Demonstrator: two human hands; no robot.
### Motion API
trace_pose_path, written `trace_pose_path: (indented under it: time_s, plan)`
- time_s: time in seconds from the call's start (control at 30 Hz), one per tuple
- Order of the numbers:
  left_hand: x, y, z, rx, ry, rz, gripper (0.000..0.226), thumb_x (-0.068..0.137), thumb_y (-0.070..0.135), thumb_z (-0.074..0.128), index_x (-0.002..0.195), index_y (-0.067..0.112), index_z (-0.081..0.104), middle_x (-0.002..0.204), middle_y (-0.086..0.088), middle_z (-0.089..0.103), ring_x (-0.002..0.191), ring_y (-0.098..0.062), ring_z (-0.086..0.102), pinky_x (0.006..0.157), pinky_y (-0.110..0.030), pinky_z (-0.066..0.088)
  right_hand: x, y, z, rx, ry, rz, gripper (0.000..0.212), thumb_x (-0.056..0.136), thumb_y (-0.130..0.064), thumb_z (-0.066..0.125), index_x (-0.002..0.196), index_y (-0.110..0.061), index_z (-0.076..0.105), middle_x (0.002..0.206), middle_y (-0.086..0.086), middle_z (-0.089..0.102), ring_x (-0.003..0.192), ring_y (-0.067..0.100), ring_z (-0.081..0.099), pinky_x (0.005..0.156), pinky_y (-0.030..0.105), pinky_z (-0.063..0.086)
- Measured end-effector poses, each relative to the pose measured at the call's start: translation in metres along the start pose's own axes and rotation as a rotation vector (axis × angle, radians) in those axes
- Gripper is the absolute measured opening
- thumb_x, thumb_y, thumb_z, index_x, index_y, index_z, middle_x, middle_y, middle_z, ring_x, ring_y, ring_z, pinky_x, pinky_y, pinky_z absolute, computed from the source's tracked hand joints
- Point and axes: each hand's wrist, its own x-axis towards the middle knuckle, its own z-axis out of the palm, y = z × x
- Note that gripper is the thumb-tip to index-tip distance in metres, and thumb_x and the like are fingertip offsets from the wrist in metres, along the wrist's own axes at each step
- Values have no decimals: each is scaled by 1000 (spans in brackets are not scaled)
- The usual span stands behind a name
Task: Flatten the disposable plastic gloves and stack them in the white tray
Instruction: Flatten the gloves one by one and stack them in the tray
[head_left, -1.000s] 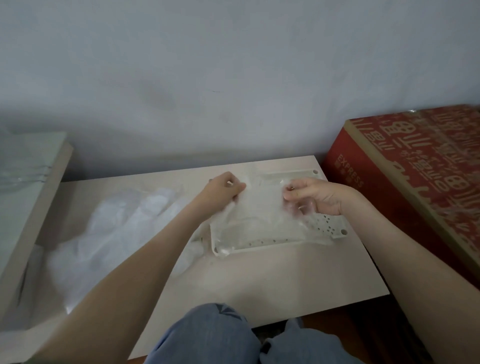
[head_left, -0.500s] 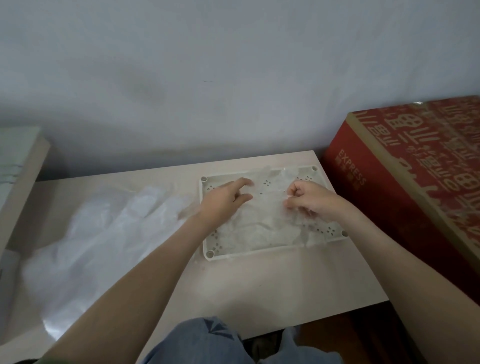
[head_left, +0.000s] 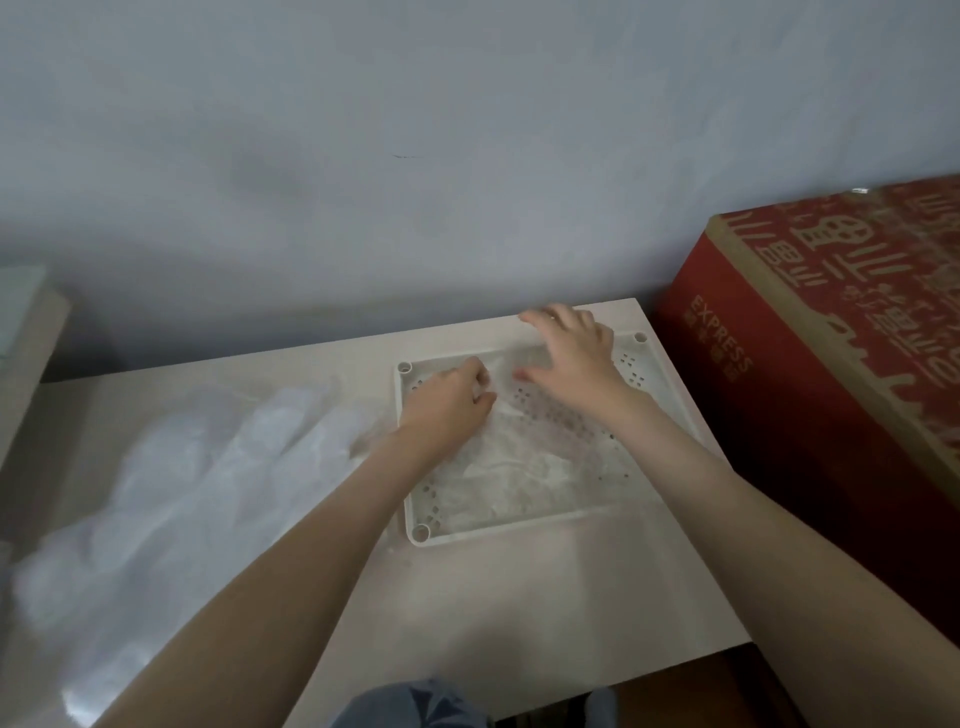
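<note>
Two hands, both over the tray.

- Left hand (head_left: 447, 402): fingers curled in, thumb against them, pinching the thin plastic of the glove (head_left: 524, 467) near the tray's far left corner.
- Right hand (head_left: 571, 348): fingers straight and spread, palm down, pressing the glove's far edge at the tray's back rim.
- Glove: clear, crinkled, spread inside the tray and covering most of its floor.
- Tray (head_left: 519, 530): white, rectangular, perforated, with round sockets at the corners. It sits on the right half of the table (head_left: 519, 613).
- Pile of gloves (head_left: 171, 499): loose, translucent, on the table's left half, just beside the tray.
- Box (head_left: 831, 364): red cardboard with gold print and EXPRESS on its side, standing right of the table.
- Wall (head_left: 467, 130): pale grey, behind everything.
</note>
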Motion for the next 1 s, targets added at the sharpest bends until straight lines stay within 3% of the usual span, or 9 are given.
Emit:
trace_pose_path:
  time_s: [0.1,0.3,0.4,0.63,0.8,0.93,1.0]
  plan:
    - [4,1,1,74,40,5,36,91,30,54,122,14,50,124,-8,51,114,-28,50,91,-35,41,13,2,13,-2,-5,-29,43,90,-31,60,132,-25,52,132,-4,48,127,21,33,98,31,16]
    - [8,1,6,152,93,-116,48,89,40,55,121,5,45,126,-13,45,119,-31,42,97,-37,34,20,9,22,206,131,-144,8,90,-15,62,93,-12,70,99,-1,65,106,24,48,83,26,23]
    - [12,3,9,66,131,-173,49,91,46,53,121,7,50,124,-12,50,119,-29,45,98,-38,34,19,7,24,309,139,-148,3,86,-13,67,86,-11,69,93,-1,64,102,21,49,84,28,25]
    - [16,4,9,-176,225,-216,24,92,34,55,107,19,68,113,-7,56,113,-24,48,97,-36,29,12,9,17,433,109,-104,5,85,-12,68,82,-14,65,77,-19,55,87,9,45,97,36,35]
    - [19,3,8,-143,226,-206,25,93,35,53,104,21,70,108,-5,64,110,-27,50,97,-38,27,14,8,15,450,99,-98,5,84,-11,68,87,-13,65,78,-17,54,88,13,50,96,42,40]
    - [18,5,9,-96,232,-221,26,94,33,49,103,19,69,107,-7,66,109,-29,50,92,-36,28,4,5,13,438,90,-61,34,89,-21,66,121,-17,56,100,-6,56,103,13,47,100,35,35]
    - [16,7,7,-74,249,-237,28,94,32,47,107,17,67,111,-9,63,111,-31,49,93,-36,30,-8,2,11,421,84,-72,39,92,-21,63,129,-15,52,112,1,58,112,17,47,102,35,33]
